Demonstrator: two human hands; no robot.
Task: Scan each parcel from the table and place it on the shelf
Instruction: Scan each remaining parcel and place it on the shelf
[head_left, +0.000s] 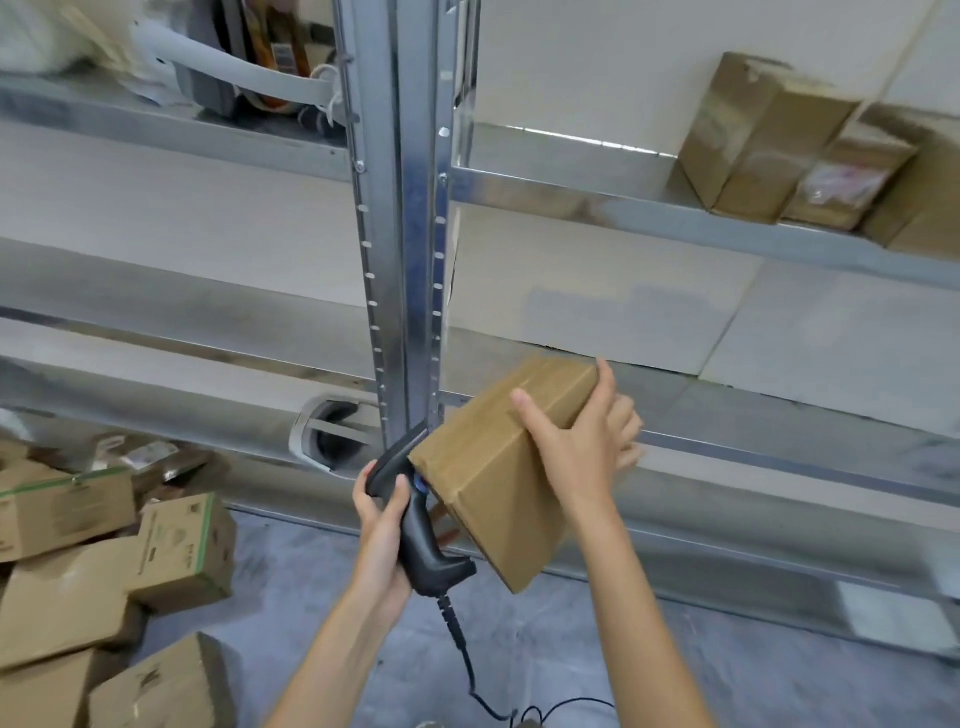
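1. One plain brown cardboard parcel (498, 467), tilted, held in the air before the grey metal shelf (727, 452); right hand (582, 441) grips its upper end, thumb across the top face.
2. Left hand (382, 525) grips black corded handheld scanner (415, 519), nose touching parcel's lower left corner.
3. Parcel: oblong, taped seam, unmarked.

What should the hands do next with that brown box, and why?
Probably lift the plain brown cardboard box onto the metal shelf. The right hand already grips it, the left hand holds the black handheld scanner right beside it, and bare shelf space waits above.
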